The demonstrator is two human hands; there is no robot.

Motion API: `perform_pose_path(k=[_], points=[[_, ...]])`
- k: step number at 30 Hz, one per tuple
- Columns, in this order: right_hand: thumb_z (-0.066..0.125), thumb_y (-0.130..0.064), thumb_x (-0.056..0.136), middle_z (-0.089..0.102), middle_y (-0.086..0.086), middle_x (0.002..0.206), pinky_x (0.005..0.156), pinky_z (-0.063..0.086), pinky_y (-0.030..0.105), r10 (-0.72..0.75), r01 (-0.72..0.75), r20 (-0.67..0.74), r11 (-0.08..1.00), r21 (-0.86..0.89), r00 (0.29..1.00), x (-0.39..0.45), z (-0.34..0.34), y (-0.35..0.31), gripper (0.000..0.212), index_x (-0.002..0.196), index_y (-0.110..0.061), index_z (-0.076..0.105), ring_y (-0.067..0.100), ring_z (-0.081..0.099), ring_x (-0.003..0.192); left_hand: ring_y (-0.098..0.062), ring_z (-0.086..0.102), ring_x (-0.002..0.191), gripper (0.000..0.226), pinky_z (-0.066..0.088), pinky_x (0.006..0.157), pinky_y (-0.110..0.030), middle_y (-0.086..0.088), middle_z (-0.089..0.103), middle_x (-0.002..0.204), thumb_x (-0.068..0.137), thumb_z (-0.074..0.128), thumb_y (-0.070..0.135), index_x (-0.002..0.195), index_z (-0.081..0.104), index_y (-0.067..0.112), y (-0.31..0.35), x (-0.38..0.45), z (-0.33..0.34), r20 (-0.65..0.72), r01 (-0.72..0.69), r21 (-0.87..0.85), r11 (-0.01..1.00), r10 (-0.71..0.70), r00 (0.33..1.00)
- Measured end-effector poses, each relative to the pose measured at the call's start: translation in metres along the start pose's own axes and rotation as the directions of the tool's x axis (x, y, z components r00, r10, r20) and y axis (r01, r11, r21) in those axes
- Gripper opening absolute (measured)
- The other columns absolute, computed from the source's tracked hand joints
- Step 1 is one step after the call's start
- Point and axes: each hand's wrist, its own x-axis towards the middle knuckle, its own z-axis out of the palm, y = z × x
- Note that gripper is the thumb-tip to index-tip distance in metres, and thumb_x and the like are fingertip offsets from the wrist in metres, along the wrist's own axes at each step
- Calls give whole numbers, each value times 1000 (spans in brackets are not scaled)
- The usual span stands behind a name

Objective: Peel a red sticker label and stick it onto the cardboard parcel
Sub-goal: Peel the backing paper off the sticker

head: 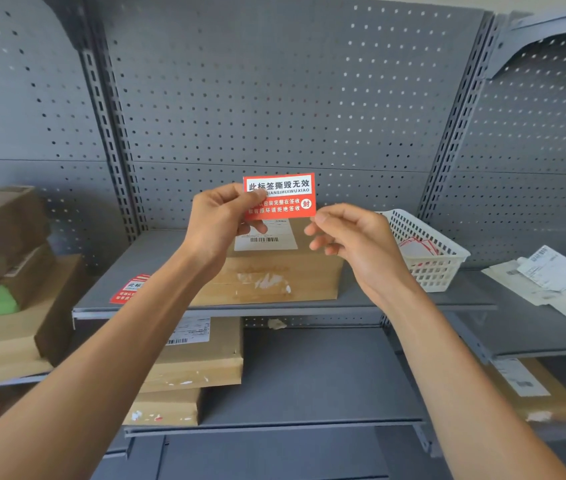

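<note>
A red sticker label (283, 195) with white and black print is held upright in the air above the shelf. My left hand (221, 221) pinches its left edge between thumb and fingers. My right hand (350, 237) is at the label's lower right corner, thumb and forefinger close to it; whether they touch it I cannot tell. Below and behind the label lies the cardboard parcel (274, 275) on the grey shelf (361, 296), with a white barcode label on its top. A second red sticker (129, 289) lies flat on the shelf to the left of the parcel.
A white plastic basket (426, 251) with red-edged papers stands right of the parcel. Brown boxes (4, 237) are stacked at the left, more parcels (198, 358) sit on the shelf below, and white shipping papers (551, 275) lie at the right. Grey pegboard (274, 98) backs the shelves.
</note>
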Motion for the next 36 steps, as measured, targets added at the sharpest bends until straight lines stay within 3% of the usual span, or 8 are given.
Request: perform_pose_path(k=[6,8,10,12,15,19,32,36], points=[[61,-8,98,76,5,81,71,48,35,-26,26,-19,1000,-14,999,-1,8,1,14,92,-7,73,17,68,70,-21,61,57,13,51,70,-34,-6,78,88,97,69,19,94,71,6,1,-2,-4,6,45,-25,999,-45,999],[60,-8,99,75,3,79,67,48,31,-50,49,-39,999,-20,998,-2,12,2,15,91,-7,72,15,67,67,-16,69,68,24,50,73,-31,0,78,94,94,74,27,114,70,15,1,-4,-4,-54,59,32,998,-57,997],[59,-8,100,74,1,78,64,48,25,-78,75,-70,996,-39,995,-3,15,1,15,91,-6,71,13,66,64,-4,69,86,47,49,72,-19,8,73,109,90,78,33,132,61,23,1,-6,-4,-210,-2,153,988,34,977],[58,-7,100,72,2,78,61,47,18,-113,108,-91,993,-57,989,-3,19,-1,15,94,0,70,11,64,60,-3,64,95,40,44,73,-10,12,67,115,88,79,32,125,64,24,1,-13,-4,-301,-155,344,926,265,916],[58,-8,101,71,4,78,65,48,14,-189,176,-97,976,-128,977,-5,26,-3,15,94,0,68,10,63,59,-8,64,89,9,36,72,-6,12,71,97,88,78,24,96,73,22,5,-30,4,-149,-360,471,805,475,867],[56,-13,103,72,4,82,73,55,28,-273,259,-47,944,-204,961,-10,36,-3,16,94,-6,68,20,68,69,-3,63,84,2,33,72,-5,19,71,83,90,76,23,90,77,25,10,-46,16,23,-410,477,778,455,890],[52,-12,105,70,-1,79,69,46,14,-436,408,28,816,-409,900,-19,39,-8,16,94,-7,64,12,68,73,9,62,83,15,34,79,-4,32,68,84,96,70,17,95,82,24,15,-60,14,85,-484,525,701,522,849],[52,-12,104,70,-1,80,70,49,18,-452,425,47,793,-436,891,-21,37,-8,15,95,-8,63,13,68,75,8,61,81,16,33,77,-4,29,70,83,96,69,17,94,82,25,15,-61,14,86,-487,529,695,527,845]])
